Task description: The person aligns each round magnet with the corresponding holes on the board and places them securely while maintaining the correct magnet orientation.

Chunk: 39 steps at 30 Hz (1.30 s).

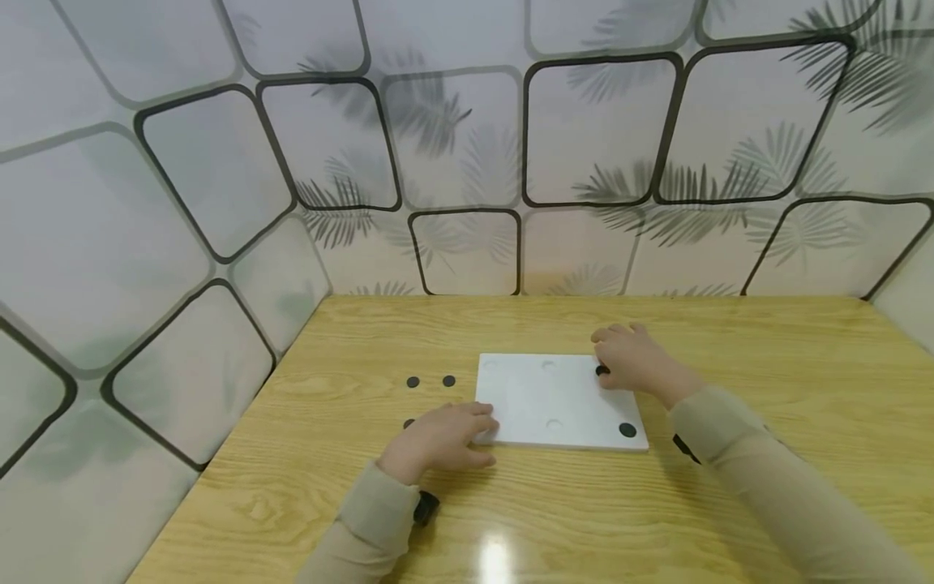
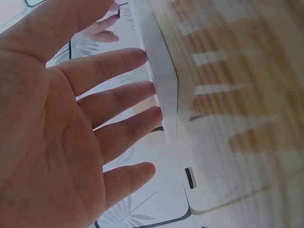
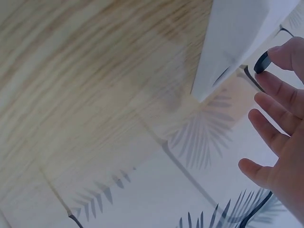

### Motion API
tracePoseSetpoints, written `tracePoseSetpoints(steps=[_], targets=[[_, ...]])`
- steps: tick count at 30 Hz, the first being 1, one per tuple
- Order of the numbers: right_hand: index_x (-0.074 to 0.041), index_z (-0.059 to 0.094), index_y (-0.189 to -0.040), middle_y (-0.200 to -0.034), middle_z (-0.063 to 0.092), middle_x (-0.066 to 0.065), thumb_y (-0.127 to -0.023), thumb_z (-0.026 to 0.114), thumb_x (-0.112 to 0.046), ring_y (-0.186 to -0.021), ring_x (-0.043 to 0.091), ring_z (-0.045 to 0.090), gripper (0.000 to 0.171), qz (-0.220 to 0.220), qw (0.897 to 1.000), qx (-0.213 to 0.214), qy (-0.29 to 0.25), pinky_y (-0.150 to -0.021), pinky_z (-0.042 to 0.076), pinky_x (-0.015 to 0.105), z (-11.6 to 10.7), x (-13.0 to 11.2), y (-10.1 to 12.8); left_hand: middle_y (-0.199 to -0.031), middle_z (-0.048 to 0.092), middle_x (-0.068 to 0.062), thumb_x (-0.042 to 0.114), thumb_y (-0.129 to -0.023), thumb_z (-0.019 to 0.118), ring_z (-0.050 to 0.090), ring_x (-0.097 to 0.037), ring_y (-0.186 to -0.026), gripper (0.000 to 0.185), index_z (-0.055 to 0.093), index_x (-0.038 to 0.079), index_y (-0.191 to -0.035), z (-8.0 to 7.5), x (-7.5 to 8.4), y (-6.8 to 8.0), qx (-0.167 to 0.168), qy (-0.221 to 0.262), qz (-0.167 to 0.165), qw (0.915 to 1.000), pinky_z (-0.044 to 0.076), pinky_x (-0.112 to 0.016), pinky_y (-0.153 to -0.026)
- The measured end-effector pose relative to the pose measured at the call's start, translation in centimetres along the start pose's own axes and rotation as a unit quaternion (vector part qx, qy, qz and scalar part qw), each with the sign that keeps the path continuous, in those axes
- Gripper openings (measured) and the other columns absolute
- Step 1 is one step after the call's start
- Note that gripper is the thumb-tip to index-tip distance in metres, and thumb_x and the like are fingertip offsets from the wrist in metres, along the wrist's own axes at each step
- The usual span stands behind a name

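A white rectangular board (image 1: 543, 397) with shallow round recesses lies on the table. A black disc (image 1: 627, 430) sits at its near right corner. Over the far right corner, my right hand (image 1: 642, 361) pinches another black disc (image 3: 261, 62) between thumb and forefinger, its other fingers spread. In the right wrist view this disc is tilted and apart from the board face. At the board's near left corner is my left hand (image 1: 445, 436), palm facing its wrist camera, fingers extended and spread. Those fingertips reach right to the board's edge (image 2: 164, 80).
Left of the board, two black discs lie on the wooden table (image 1: 306, 487): an outer disc (image 1: 413, 382) and an inner disc (image 1: 448, 380). Another disc (image 1: 409, 422) is partly hidden behind my left hand. A patterned wall (image 1: 452, 138) borders the table's back and left.
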State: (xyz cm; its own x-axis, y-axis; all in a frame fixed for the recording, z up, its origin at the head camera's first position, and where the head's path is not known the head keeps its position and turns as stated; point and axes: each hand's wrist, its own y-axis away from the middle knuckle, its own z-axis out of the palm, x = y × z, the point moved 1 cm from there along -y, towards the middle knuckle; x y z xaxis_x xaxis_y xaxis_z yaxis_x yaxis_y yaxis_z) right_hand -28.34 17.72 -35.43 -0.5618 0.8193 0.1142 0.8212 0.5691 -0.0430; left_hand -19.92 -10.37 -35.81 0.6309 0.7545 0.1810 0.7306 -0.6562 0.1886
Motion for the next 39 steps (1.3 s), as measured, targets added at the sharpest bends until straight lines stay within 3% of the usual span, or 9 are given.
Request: tracePoseSetpoints(steps=[16, 24, 39], targets=[[-0.015, 0.048, -0.055, -0.107, 0.056, 0.01, -0.072, 0.069, -0.018, -0.101, 0.032, 0.047, 0.028, -0.018, 1.0, -0.002, 0.008, -0.086, 0.03, 0.064, 0.0, -2.3, -3.1, -0.135, 0.039, -0.002, 0.038, -0.084, 0.058, 0.034, -0.018, -0.124, 0.046, 0.052, 0.016, -0.124, -0.1, 0.1, -0.1, -0.006, -0.002, -0.013, 0.9999, 0.029, -0.035, -0.101], [-0.014, 0.058, -0.059, -0.11, 0.055, 0.011, -0.073, 0.07, -0.022, -0.104, 0.033, 0.047, 0.02, -0.024, 0.999, -0.021, 0.021, -0.087, 0.031, 0.062, -0.2, -3.8, -4.4, -0.135, 0.039, -0.001, 0.039, -0.084, 0.057, 0.034, -0.017, -0.124, 0.047, 0.052, 0.016, -0.124, -0.1, 0.2, -0.1, -0.012, -0.002, -0.024, 0.9996, 0.029, -0.034, -0.101], [-0.013, 0.058, -0.064, -0.104, 0.055, 0.01, -0.074, 0.07, -0.02, -0.103, 0.034, 0.047, 0.017, -0.023, 0.999, -0.037, 0.005, -0.088, 0.029, 0.063, 0.1, -4.1, -5.6, -0.135, 0.039, 0.0, 0.04, -0.083, 0.058, 0.034, -0.016, -0.124, 0.047, 0.052, 0.017, -0.124, 0.0, 0.0, -0.3, -0.016, -0.004, -0.028, 0.9995, 0.029, -0.032, -0.101]])
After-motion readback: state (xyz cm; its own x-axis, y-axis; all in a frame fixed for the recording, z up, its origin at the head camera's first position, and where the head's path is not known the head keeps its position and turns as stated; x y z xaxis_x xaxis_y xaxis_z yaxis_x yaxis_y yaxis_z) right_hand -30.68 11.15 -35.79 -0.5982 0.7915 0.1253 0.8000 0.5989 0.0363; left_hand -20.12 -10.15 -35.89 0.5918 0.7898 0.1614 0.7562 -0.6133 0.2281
